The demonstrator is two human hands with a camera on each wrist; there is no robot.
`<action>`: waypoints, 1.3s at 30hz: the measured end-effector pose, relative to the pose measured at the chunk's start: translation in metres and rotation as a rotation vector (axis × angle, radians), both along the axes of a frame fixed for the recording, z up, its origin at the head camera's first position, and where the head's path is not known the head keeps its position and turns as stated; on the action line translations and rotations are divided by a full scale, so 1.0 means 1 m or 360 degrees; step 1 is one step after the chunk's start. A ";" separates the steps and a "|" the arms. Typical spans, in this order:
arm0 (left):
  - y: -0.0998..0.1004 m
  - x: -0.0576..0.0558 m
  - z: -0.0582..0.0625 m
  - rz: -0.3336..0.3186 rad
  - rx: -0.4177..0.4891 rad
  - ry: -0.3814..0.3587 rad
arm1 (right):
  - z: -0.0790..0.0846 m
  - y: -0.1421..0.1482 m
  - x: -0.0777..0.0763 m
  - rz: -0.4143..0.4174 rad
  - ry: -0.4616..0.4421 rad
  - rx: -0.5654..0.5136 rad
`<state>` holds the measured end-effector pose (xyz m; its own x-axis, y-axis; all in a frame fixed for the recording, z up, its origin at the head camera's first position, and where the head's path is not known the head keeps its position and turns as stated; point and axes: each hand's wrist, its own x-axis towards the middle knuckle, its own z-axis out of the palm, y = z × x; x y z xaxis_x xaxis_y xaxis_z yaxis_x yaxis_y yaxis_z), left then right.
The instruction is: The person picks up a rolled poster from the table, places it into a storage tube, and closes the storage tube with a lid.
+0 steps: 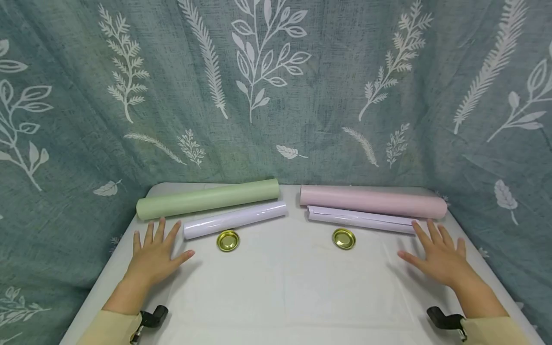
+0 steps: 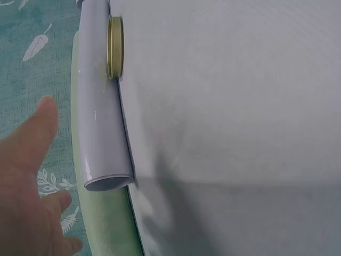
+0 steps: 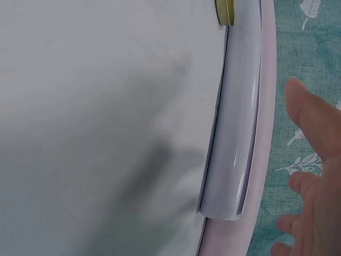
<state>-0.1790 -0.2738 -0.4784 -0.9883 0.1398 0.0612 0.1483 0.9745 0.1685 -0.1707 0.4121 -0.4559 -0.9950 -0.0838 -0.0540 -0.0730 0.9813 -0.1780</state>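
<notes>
My left hand (image 1: 152, 256) is spread with straight fingers over the left side of the table, holding nothing. Its fingertips are nearest to a green roll (image 1: 207, 199) and the end of a glossy pale lilac roll (image 1: 235, 220). My right hand (image 1: 442, 258) is spread the same way on the right, also holding nothing. By its fingertips lie a second glossy lilac roll (image 1: 360, 219), its sheet edge showing along the side, and a pink roll (image 1: 373, 201) behind it. Shallow gold round lids (image 1: 227, 240) sit in front of the lilac rolls, one on each side; the right lid (image 1: 343, 238) shows its hollow inside.
All the rolls lie along the far part of the white table (image 1: 280, 292). Teal curtain cloth (image 1: 319, 96) with white leaf prints hangs behind and along both sides. Black wrist mounts (image 1: 154, 317) stick out from both cuffs.
</notes>
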 end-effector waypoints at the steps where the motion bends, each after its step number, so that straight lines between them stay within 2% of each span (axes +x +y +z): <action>1: 0.000 -0.001 0.000 -0.0003 -0.0005 0.0008 | 0.001 -0.001 0.000 0.0005 0.0003 -0.0001; 9: 0.009 -0.009 0.007 -0.0028 0.0001 0.0061 | 0.005 -0.009 -0.008 0.0063 0.0055 -0.0003; 18: 0.018 -0.023 0.010 -0.0073 0.0037 0.0045 | 0.005 -0.019 -0.020 0.0129 0.0086 -0.0042; 24: 0.019 -0.033 0.011 -0.0091 0.0058 0.0088 | 0.005 -0.022 -0.029 0.0149 0.0110 -0.0015; 39: 0.026 -0.058 0.015 -0.0143 0.0081 0.0091 | 0.015 -0.039 -0.049 0.0275 0.0180 -0.0008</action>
